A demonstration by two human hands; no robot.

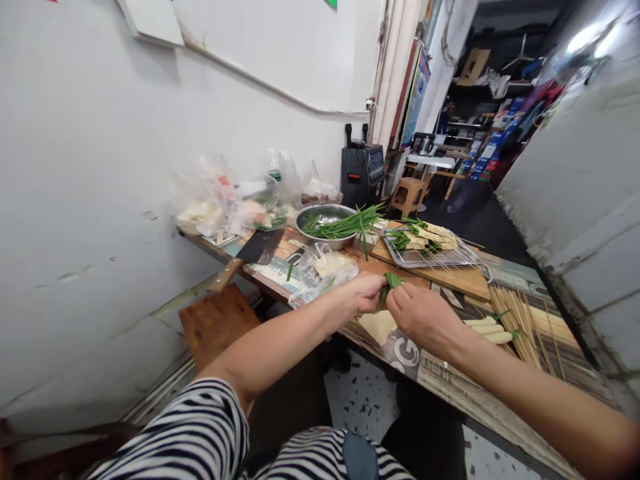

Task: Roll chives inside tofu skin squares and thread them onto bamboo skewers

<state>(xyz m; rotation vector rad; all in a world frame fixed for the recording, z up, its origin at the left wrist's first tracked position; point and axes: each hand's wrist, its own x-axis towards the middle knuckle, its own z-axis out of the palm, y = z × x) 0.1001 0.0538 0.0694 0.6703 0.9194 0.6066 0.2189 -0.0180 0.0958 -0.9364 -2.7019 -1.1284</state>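
Note:
Between my two hands is a small folded bunch of green chives (pixel 393 280). My left hand (pixel 371 292) pinches one end of it, and my right hand (pixel 413 308) grips the other side close by. Just below them a pale yellow tofu sheet (pixel 378 325) lies at the table's front edge. Several rolled tofu sheets (pixel 493 329) with green ends lie right of my right hand, beside a spread of wooden skewers (pixel 520 320). Behind my hands, a steel bowl (pixel 327 241) holds long chives (pixel 345 225) that hang over its rim.
A metal tray (pixel 425 261) of skewered rolls rests on a wooden board (pixel 465 283). A cleaver (pixel 260 248) lies at the left, its handle past the table edge. Plastic bags (pixel 325 267) and a black speaker (pixel 363 175) stand along the wall side. A wooden stool (pixel 215 320) is lower left.

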